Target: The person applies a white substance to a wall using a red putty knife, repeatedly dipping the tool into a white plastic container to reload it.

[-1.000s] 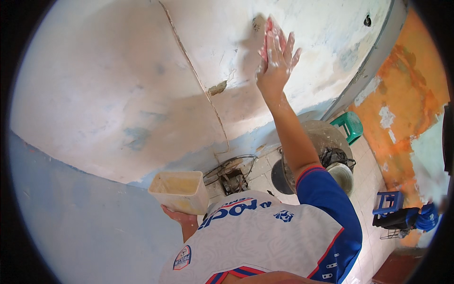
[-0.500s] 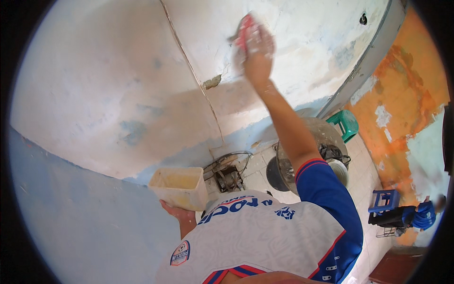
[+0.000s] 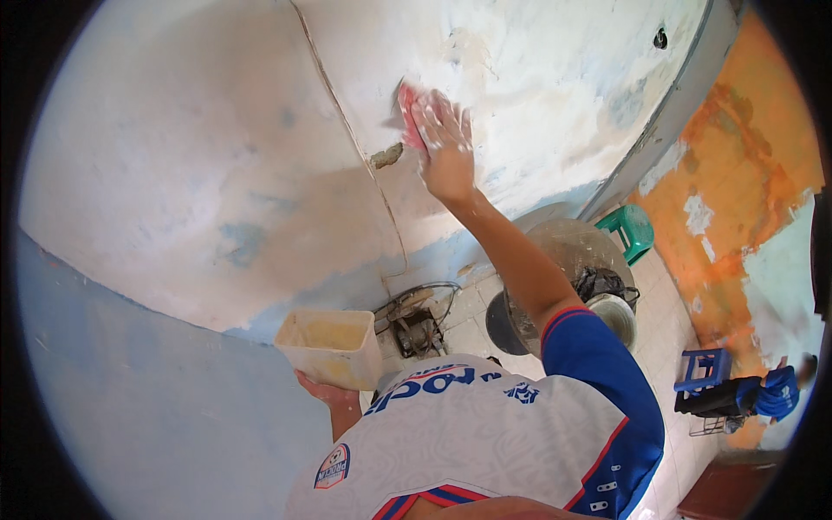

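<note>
My right hand, smeared with white paste, presses a red putty spreader against the patchy white wall. Its fingers lie over the spreader's back, and the blade's edge is partly hidden under them. Just below the spreader is a chipped hole in the plaster. Down by my chest, my left hand holds a whitish rectangular plastic tub from beneath. Pale yellowish residue coats the tub's inside; most of my left fingers are hidden behind it.
A thin cable runs down the wall. Below stand a grimy round table, a metal pot, a green stool and a small motor-like machine with a hose. At right, a person in blue is beside a blue stool.
My right hand has swept the spreader down and to the left along the wall, nearer the chipped hole. The tub in my left hand has hardly moved.
</note>
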Available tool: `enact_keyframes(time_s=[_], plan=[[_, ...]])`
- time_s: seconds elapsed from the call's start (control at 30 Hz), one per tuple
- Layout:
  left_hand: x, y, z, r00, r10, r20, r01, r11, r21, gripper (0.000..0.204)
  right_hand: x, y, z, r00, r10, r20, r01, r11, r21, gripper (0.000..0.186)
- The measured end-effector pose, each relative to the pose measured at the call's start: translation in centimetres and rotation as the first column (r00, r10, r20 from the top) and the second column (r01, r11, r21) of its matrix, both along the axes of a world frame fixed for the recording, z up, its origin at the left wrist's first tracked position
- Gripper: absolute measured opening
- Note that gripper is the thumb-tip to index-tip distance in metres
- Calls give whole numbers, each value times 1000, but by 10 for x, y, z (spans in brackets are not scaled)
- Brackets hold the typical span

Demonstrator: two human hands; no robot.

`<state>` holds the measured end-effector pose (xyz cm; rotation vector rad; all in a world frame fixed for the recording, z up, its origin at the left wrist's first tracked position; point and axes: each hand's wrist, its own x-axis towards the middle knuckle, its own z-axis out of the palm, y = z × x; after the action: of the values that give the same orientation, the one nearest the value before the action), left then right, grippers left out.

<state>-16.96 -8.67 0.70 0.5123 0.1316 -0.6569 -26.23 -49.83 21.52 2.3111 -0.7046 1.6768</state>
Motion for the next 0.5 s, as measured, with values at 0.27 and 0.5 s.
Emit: enact_keyframes(time_s=[0.27, 0.5], plan=[[-5, -5, 10, 999, -22, -30, 24, 998, 65, 76, -12, -54, 37, 971, -166, 169, 177, 983, -48, 57], [-5, 6, 7, 999, 4, -32, -4, 1000, 5, 76, -14, 9, 37, 989, -42, 143, 39, 999, 19, 63]])
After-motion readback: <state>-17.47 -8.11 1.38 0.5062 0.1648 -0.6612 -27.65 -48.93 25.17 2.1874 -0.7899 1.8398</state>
